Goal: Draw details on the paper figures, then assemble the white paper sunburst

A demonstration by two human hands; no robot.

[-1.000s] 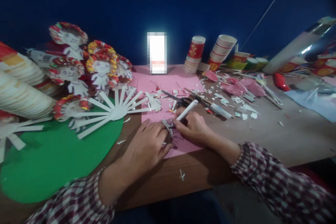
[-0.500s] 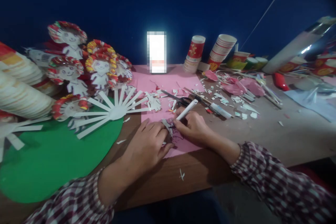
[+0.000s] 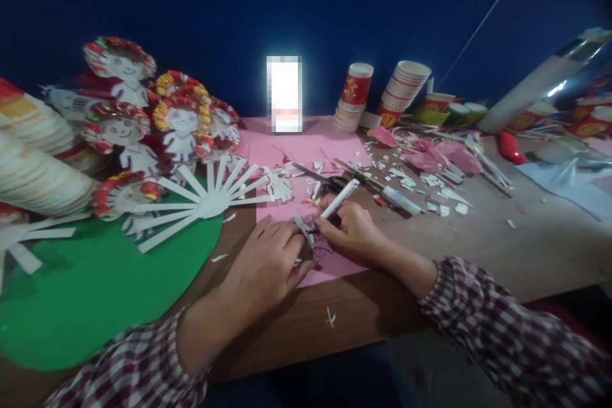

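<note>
In my right hand (image 3: 356, 229) a white marker pen (image 3: 340, 199) is gripped, its tip down on a small white paper piece (image 3: 304, 229). My left hand (image 3: 268, 255) holds that piece against the pink paper (image 3: 339, 271), fingers bent over it and thumb towards me. Part of the piece is hidden under my fingers. Dark pen lines mark the pink paper beside the tip. Black-handled scissors (image 3: 332, 183) lie just beyond my right hand. A larger white paper cutout (image 3: 277, 185) rests beyond my left hand.
White paper fans (image 3: 213, 206) lie on a green board (image 3: 119, 293) at left, near paper dolls (image 3: 182, 118) and stacked cups (image 3: 43, 172). A bright, blurred-out screen (image 3: 285, 92) stands at the back. Paper cups (image 3: 356, 92) stand behind; scraps (image 3: 406, 178) litter the right side.
The view has shifted very slightly. Both hands and the marker keep nearly the same place on the paper.
</note>
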